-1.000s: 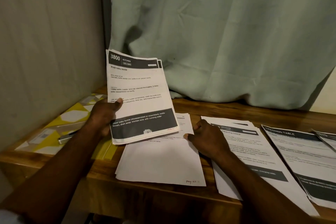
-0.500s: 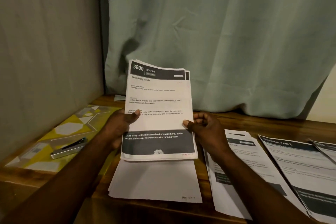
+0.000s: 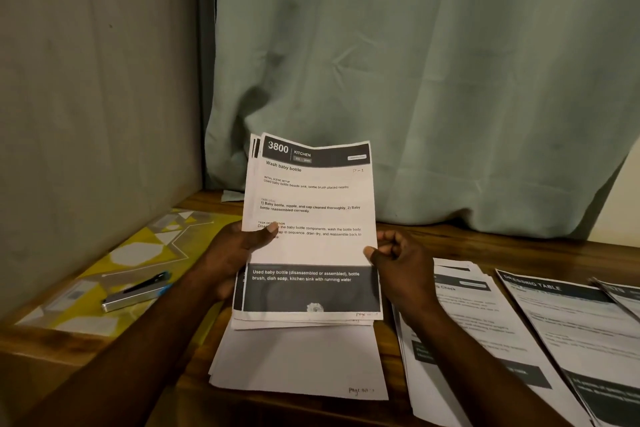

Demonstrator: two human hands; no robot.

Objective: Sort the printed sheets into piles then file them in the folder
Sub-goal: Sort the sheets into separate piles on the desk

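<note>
Printed sheets (image 3: 311, 218) headed "Wash baby bottle" now stand nearly upright in the middle of your view, held in both your hands. A second ago your left hand (image 3: 235, 253) had them alone, tilted toward 10 o'clock, while your right hand (image 3: 398, 263) lay on the blank-side-up pile (image 3: 298, 360) at 6 o'clock. It has since lifted off and come to the bundle's right edge.

Your left thumb lies across the front with the fingers behind. Your right thumb pinches the edge at 3 o'clock, fingers curled behind. The bundle's bottom edge sits just over the blank-side-up pile; I cannot tell whether it touches.

Sheets behind the top one peek out along the left edge, so I judge you are squaring the bundle before setting it down. The near printed pile (image 3: 460, 329) and the "Dressing table" pile (image 3: 571, 322) lie at 4 o'clock on the table (image 3: 485, 246). The yellow folder (image 3: 114, 263) at 9 o'clock lies flat with a small metal tool (image 3: 135, 291) on it, so filing has not begun.
</note>
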